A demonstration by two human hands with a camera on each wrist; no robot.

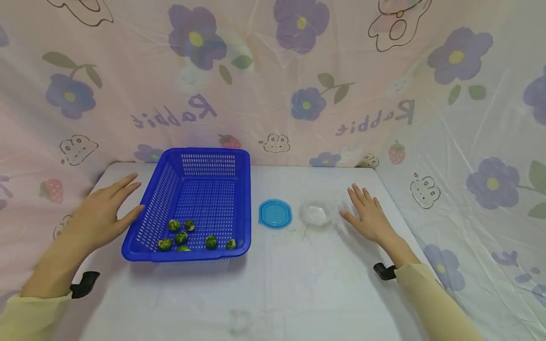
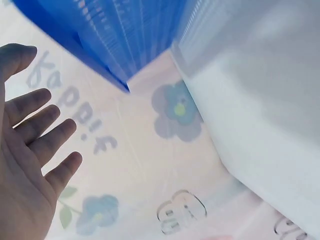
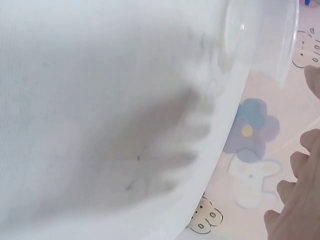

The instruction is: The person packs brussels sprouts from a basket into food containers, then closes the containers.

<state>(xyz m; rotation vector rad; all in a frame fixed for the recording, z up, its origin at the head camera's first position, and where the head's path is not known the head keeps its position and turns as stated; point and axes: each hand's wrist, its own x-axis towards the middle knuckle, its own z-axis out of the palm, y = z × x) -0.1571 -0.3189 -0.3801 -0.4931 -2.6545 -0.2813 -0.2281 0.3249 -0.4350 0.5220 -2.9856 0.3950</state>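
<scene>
Head view: a white surface (image 1: 298, 284) walled in by flowered plastic sheeting (image 1: 469, 118).
Left hand (image 1: 102, 215): beside the blue basket (image 1: 194, 201), just off its left wall, fingers spread and straight, grasping nothing; whether it touches the rim I cannot tell.
Basket: left of centre, seven green sprouts (image 1: 181, 237) lying near its front wall.
Right hand (image 1: 368, 218): flat and released, fingers stretched out, just right of the clear container (image 1: 316, 213).
Container: open, on the surface.
Blue lid (image 1: 275, 213): between basket and container, lying flat.

Clear container (image 3: 260, 35) blurred, edge-cropped, contents unclear
</scene>
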